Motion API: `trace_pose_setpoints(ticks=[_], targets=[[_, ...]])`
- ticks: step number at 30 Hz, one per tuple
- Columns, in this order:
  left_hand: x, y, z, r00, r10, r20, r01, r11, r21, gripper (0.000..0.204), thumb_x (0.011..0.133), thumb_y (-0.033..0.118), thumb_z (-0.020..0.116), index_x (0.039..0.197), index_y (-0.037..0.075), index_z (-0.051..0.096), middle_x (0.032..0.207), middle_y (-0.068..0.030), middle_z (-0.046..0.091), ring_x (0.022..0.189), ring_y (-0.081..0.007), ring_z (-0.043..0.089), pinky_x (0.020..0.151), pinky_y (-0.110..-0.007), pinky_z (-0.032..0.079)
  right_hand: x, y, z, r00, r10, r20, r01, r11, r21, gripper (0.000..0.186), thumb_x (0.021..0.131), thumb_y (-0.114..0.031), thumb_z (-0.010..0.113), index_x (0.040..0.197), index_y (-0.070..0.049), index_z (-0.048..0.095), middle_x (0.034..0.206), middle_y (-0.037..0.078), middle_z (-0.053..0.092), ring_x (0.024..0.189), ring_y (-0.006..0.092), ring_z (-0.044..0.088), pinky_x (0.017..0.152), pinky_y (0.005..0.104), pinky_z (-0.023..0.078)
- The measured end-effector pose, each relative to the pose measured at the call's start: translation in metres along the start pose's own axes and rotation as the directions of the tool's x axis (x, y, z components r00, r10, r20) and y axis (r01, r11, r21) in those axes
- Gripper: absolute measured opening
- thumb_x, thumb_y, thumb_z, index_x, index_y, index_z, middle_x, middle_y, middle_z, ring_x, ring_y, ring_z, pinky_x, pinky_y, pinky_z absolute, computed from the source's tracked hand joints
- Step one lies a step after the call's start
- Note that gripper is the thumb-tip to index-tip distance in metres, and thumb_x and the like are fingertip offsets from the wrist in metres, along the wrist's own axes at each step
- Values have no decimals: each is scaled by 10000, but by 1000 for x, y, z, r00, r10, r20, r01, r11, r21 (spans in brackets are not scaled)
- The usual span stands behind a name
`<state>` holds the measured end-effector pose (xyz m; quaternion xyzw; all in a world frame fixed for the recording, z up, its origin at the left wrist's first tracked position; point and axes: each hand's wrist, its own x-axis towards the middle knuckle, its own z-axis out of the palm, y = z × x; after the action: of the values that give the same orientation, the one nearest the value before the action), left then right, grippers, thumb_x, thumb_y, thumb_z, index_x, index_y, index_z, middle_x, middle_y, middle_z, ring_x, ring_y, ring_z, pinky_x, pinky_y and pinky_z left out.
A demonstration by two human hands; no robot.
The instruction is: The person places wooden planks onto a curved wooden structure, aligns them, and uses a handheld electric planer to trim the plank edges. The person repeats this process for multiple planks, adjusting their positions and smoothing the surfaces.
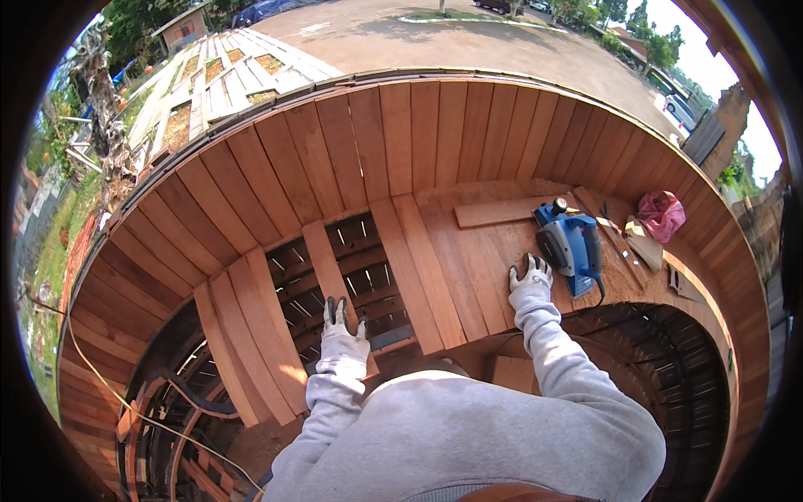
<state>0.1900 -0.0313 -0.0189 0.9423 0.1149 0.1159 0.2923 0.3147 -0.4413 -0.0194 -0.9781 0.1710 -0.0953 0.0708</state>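
Note:
My left hand (345, 341), in a white glove with dark fingertips, rests with fingers apart on the lower part of a single reddish wooden plank (324, 255). That plank lies across a gap in the curved bench, and dark framing (361, 243) shows on both sides of it. Palm down and fingers spread, my right hand (532, 283) lies on the fitted bench planks (456, 259). Just to its right sits a blue electric planer (574, 249) with a black front knob. Neither hand grips anything.
Behind the planer lies a loose board (502, 211). Wood strips (615, 238), sawdust and a pink plastic bag (661, 216) are at the right. A slatted backrest (435, 125) curves around the bench. A yellowish cord (159, 422) runs along the lower left.

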Motion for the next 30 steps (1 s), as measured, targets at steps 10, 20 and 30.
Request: trace_pose_setpoints(ticks=[10, 20, 30], targets=[[-1, 5, -4, 1000, -5, -1, 5, 1000, 1, 669, 879, 246, 714, 1478, 119, 446, 1568, -180, 336, 1353, -407, 461, 1113, -458, 426, -1, 2, -2, 1000, -11, -1, 11, 1000, -6, 619, 892, -463, 629, 1397, -117, 533, 1439, 142, 488, 1372, 326, 396, 1156, 464, 309], [1, 5, -2, 1000, 0, -5, 0, 1000, -19, 661, 886, 255, 710, 1477, 117, 446, 1569, -181, 334, 1361, -412, 447, 1115, -467, 416, 2, 2, 1, 1000, -22, -4, 22, 1000, -1, 601, 898, -465, 623, 1393, -133, 542, 1442, 132, 486, 1371, 324, 397, 1155, 462, 312], [0, 4, -3, 1000, 8, -14, -9, 999, -31, 665, 875, 228, 718, 1472, 109, 451, 1570, -174, 337, 1369, -411, 441, 1123, -455, 417, 1, -1, -1, 1000, -17, 6, 17, 1000, -1, 591, 903, -454, 619, 1387, -124, 542, 1441, 140, 483, 1374, 328, 393, 1152, 469, 312]])
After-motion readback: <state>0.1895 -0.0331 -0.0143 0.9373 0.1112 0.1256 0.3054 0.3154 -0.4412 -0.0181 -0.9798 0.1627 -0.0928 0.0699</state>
